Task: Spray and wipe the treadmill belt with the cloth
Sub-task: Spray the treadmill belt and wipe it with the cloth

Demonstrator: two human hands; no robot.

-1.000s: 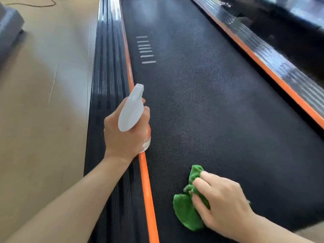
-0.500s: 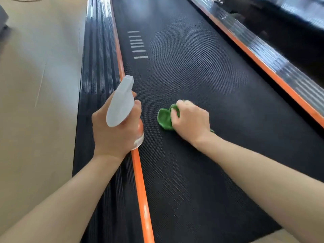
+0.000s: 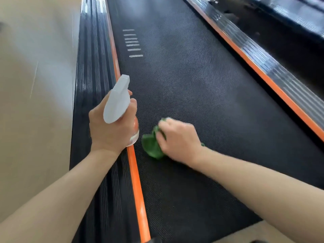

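The black textured treadmill belt runs up the middle of the view. My left hand grips a spray bottle with a white trigger head and clear body, held above the left orange strip, nozzle pointing up the belt. My right hand presses a crumpled green cloth flat on the belt, just right of the bottle. Most of the cloth is hidden under my fingers.
A ribbed black side rail with an orange strip borders the belt on the left, and a matching rail lies on the right. Beige floor spreads to the left. White stripe markings sit farther up the belt.
My right hand swept the cloth from the near belt up and left beside the bottle, then drew it slightly back toward me. The left hand kept holding the bottle in about the same place.
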